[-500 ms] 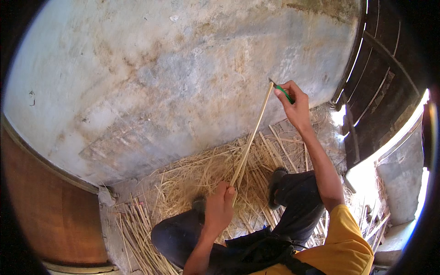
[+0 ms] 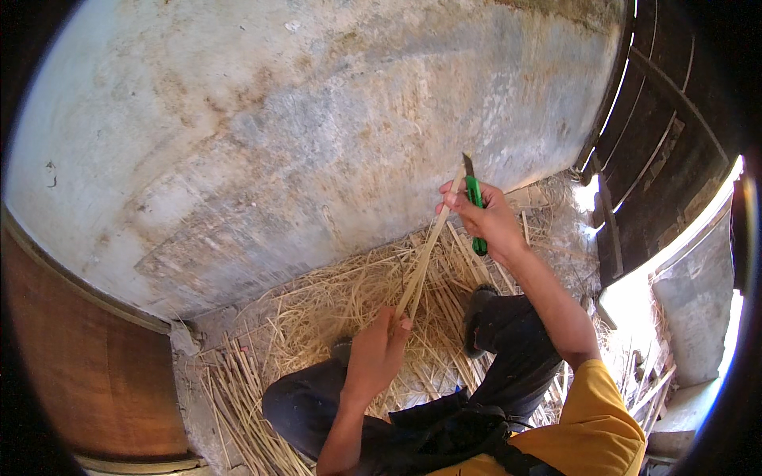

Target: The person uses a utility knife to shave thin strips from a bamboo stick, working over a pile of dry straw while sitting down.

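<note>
My left hand (image 2: 378, 354) is closed around the lower end of a long, pale bamboo strip (image 2: 426, 255), which slants up and to the right over the floor. Near the strip's upper end, the thumb and fingers of my right hand (image 2: 486, 216) pinch it. That same hand also holds a green box cutter (image 2: 475, 194), its dark blade pointing up beside the strip's tip. The cutter lies along the inside of the hand, with its green end showing below the fingers. What the left palm covers is hidden.
Shavings (image 2: 349, 297) and loose strips cover the floor between my feet. A bundle of thin sticks (image 2: 238, 389) lies at the lower left, by a brown wooden panel (image 2: 87, 357). A stained wall (image 2: 262, 151) rises ahead; dark boards (image 2: 667, 143) stand at the right.
My right hand has moved down and left and now pinches the strip's upper part. The box cutter has turned more upright, blade up. My left hand stays nearly in place.
</note>
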A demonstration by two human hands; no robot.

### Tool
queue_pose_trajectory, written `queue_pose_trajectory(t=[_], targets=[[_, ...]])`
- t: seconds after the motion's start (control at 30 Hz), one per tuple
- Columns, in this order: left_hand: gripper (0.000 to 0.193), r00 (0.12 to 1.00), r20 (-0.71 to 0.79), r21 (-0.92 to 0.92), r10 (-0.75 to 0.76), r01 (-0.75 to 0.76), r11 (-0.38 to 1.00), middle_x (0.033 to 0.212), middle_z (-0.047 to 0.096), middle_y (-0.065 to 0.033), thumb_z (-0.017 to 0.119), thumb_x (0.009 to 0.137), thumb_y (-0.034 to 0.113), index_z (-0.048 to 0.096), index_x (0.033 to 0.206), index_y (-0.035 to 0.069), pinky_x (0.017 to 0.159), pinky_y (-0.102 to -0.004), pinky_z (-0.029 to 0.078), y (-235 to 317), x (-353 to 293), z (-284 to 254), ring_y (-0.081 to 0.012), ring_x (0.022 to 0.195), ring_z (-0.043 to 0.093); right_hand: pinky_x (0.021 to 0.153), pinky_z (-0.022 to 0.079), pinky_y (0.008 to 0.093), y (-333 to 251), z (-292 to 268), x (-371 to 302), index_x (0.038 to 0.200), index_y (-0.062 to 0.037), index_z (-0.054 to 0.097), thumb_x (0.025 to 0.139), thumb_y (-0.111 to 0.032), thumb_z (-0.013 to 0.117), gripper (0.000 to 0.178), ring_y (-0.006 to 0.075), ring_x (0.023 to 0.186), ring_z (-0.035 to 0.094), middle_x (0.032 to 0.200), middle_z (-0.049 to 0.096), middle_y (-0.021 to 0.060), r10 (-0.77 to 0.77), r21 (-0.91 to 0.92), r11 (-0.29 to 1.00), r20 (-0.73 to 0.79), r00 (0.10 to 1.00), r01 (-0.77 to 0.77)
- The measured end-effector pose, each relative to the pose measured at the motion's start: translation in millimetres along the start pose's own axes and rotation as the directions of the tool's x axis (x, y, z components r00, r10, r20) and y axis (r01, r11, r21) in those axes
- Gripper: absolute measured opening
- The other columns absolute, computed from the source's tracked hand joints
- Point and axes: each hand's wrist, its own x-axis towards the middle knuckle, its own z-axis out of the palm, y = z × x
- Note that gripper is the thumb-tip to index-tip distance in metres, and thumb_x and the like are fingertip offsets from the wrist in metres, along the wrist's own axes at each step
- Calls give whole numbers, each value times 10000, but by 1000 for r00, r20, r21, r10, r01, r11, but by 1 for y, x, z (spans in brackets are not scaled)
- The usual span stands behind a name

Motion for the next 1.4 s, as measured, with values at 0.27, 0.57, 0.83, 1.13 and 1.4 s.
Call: queue_pose_trajectory(t=[0.27, 0.57, 0.83, 1.13, 1.4], targets=[[248, 990, -72, -63, -120, 116, 991, 733, 632, -147, 586, 1054, 211, 635, 1162, -6, 607, -365, 454, -9, 8, 1, -241, 618, 587, 574, 370, 225, 7, 27, -11, 1250, -36, 629, 1005, -284, 688, 354, 32, 644, 464, 945, 752, 36, -65, -65, 995, 77, 995, 70], [174, 961, -266, -95, -70, 46, 994, 667, 563, -84, 572, 1056, 155, 647, 1094, 3, 546, -337, 406, -15, 6, -3, -139, 562, 492, 724, 504, 464, 21, 9, -12, 1322, -126, 485, 993, -236, 650, 384, 293, 843, 678, 968, 713, 125, -144, -733, 639, 185, 972, 234], [116, 959, -279, -49, -58, 46, 998, 704, 584, -71, 598, 1030, 88, 645, 1094, 5, 550, -305, 410, -1, 7, -9, -111, 589, 492, 821, 511, 514, 17, 9, -21, 1346, -187, 588, 955, -128, 640, 398, 410, 967, 667, 1002, 692, 209, 93, -843, 408, 421, 902, 350], [132, 957, -285, -28, -63, 57, 998, 717, 606, -101, 606, 1023, 97, 644, 1106, 1, 559, -316, 424, -4, 6, -9, -132, 587, 512, 885, 506, 509, 3, 19, -18, 1520, -192, 466, 988, -118, 622, 559, 431, 991, 655, 1090, 672, 216, -35, -782, 532, 363, 931, 325], [135, 956, -284, -46, -75, 64, 997, 709, 588, -95, 592, 1037, 121, 652, 1092, 14, 573, -326, 426, -2, 6, -9, -139, 592, 498, 813, 533, 471, -4, 25, -21, 1283, -77, 527, 1003, -204, 651, 331, 413, 941, 689, 1052, 692, 182, -231, -686, 673, 162, 959, 278]])
